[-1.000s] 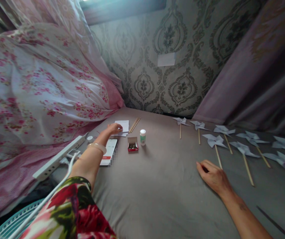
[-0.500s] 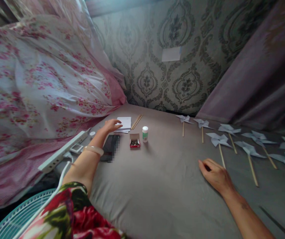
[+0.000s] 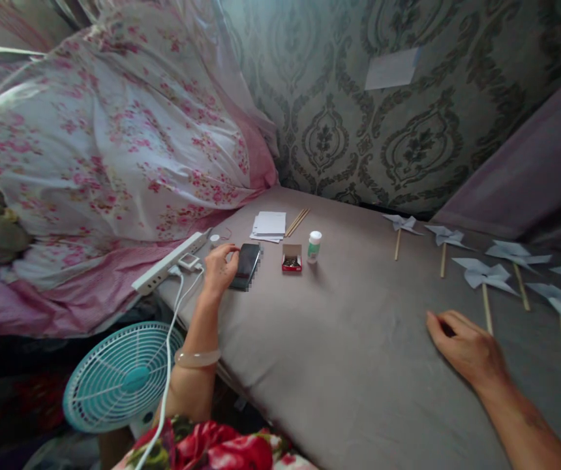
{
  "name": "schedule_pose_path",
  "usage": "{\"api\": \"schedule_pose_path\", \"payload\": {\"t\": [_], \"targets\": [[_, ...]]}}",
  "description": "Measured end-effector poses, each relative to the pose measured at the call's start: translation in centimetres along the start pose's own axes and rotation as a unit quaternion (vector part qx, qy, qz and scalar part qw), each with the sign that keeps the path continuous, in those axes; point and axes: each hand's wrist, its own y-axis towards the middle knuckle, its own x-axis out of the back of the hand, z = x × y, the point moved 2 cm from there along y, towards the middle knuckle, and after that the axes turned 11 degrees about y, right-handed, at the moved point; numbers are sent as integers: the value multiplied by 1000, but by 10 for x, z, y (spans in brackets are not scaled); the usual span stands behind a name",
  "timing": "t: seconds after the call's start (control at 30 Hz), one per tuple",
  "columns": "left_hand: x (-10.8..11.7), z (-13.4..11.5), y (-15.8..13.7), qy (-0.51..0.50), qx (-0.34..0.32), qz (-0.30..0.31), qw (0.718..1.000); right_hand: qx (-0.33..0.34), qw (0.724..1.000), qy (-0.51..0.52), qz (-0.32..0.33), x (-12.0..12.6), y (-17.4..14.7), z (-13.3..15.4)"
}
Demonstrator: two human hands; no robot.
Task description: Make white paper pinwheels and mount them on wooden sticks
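My left hand (image 3: 220,266), with a pale bangle (image 3: 197,358) on its forearm, is at the left edge of a dark phone-like slab (image 3: 248,262). Its thumb and forefinger are apart and loosely bent; whether they touch the slab I cannot tell. On the grey sheet at right rests my right hand (image 3: 469,346), curled into a loose fist with nothing seen in it. Just beyond it lies a white paper pinwheel (image 3: 485,275) on a wooden stick. Several similar pinwheels (image 3: 449,236) are spread around there.
A stack of white paper (image 3: 269,224) lies beside thin wooden sticks (image 3: 297,222). Nearer are an open red box of small metal pieces (image 3: 291,262) and a white-capped bottle (image 3: 314,248). At left are a power strip (image 3: 167,264), its white cables and a teal fan (image 3: 124,375).
My left hand has drawn back from the paper stack to the dark slab. The view has swung left, showing more of the fan. My right hand keeps its curled pose.
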Motion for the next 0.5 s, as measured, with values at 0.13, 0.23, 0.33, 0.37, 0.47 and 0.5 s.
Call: {"api": "schedule_pose_path", "payload": {"t": [0.13, 0.23, 0.33, 0.37, 0.47, 0.5], "targets": [[1, 4, -26, 27, 19, 12, 999, 0, 1000, -1, -4, -1, -1, -2], [2, 3, -35, 72, 3, 43, 996, 0, 1000, -2, -2, -2, -1, -1], [1, 1, -36, 108, -17, 62, 992, 3, 1000, 1, -2, -1, 0, 0], [1, 1, -36, 116, -22, 64, 991, 4, 1000, 1, -2, -1, 0, 0], [-2, -1, -37, 132, -33, 71, 988, 4, 1000, -1, 0, 0, 0, 0], [-3, -1, -36, 136, -35, 75, 987, 3, 1000, 0, 1, 0, 1, 0]]}}
